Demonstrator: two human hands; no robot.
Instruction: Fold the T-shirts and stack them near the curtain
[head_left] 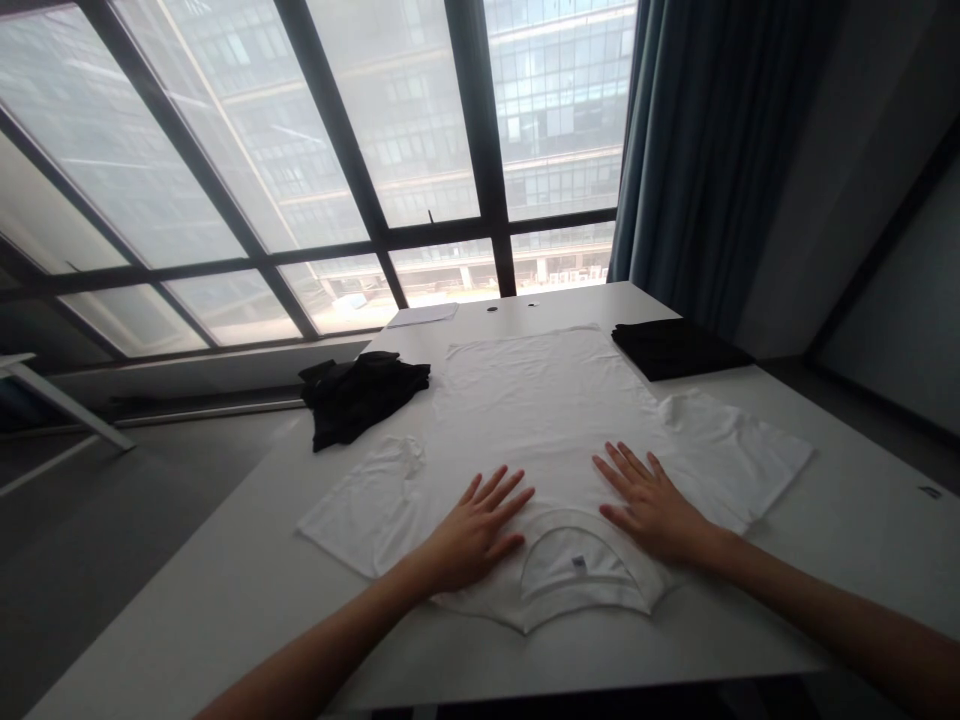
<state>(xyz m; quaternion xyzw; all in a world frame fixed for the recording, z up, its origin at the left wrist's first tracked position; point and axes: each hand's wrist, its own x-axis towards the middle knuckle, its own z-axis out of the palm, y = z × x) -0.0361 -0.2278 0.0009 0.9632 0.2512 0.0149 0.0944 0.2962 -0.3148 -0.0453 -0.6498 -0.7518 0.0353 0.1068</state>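
Because the white T-shirt (544, 410) lies spread on the table (855, 560) with its collar (592, 595) toward the person, its length runs straight away from them, hem toward the window (420, 110). Both hands rest palm down on it, fingers (512, 488) fanned wide and gripping nothing: the left hand (472, 538) just left of the neckline, the right hand (651, 508) just right, reaching slightly nearer the hem. From where I stand, rumpled black cloth (364, 395) lies beyond the left sleeve, folded black cloth (679, 347) beyond the right.
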